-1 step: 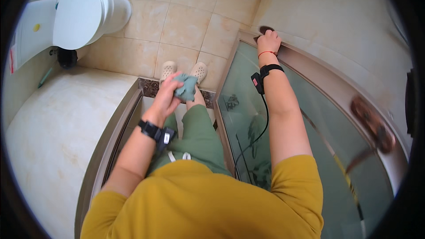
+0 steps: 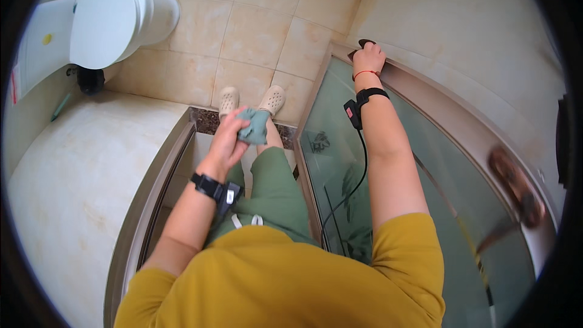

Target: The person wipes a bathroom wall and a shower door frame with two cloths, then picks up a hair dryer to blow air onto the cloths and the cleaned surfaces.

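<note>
A folded grey-green cloth [image 2: 255, 127] is in my left hand [image 2: 228, 136], pinched between thumb and fingers, in front of my shins. Far out to the right, my right hand [image 2: 368, 59] is closed at the corner of the glass door's brown frame [image 2: 419, 88]. Dark brown edges [image 2: 365, 42] stick out beyond its fingers, and I cannot make out what they belong to. Frosted glass with dark plant patterns [image 2: 331, 146] fills the door beside my right forearm. A copper-brown door handle [image 2: 516, 187] is mounted farther along the same frame.
A white toilet [image 2: 104, 23] with its lid down stands at the far left. Beige tiles [image 2: 255, 27] cover the floor. A dark stone sill [image 2: 205, 120] runs beneath my legs, by my beige clogs [image 2: 274, 98]. A pale wall [image 2: 79, 188] rises on the left. A black cable [image 2: 364, 170] hangs from my right wrist.
My left hand and the cloth have dropped slightly toward me. The right hand stays at the door frame, and the door appears shifted very slightly to the right.
</note>
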`<move>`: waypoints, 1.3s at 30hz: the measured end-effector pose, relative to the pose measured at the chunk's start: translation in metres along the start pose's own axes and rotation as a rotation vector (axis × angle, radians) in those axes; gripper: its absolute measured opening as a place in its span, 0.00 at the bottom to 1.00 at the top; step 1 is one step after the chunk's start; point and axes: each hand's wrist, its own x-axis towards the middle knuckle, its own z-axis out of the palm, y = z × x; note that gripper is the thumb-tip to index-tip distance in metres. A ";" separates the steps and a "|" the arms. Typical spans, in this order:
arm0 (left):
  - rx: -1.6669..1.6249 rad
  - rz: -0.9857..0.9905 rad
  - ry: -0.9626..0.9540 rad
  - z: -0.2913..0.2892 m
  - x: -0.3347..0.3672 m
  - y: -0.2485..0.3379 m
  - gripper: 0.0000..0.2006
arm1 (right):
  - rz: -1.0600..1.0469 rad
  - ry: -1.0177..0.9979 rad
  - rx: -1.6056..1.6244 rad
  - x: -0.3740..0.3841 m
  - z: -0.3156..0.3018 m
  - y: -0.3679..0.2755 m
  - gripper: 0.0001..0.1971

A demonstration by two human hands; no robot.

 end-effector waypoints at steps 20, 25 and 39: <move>-0.086 -0.156 0.317 -0.166 0.272 -0.038 0.19 | -0.246 -0.631 0.293 0.141 0.338 -0.304 0.15; -0.035 -0.152 0.259 -0.102 0.207 -0.032 0.19 | -0.283 -0.925 0.311 0.000 0.305 -0.245 0.16; 0.395 -0.077 -0.022 -0.096 -0.018 -0.141 0.07 | 0.171 -0.589 1.098 -0.384 0.253 -0.100 0.20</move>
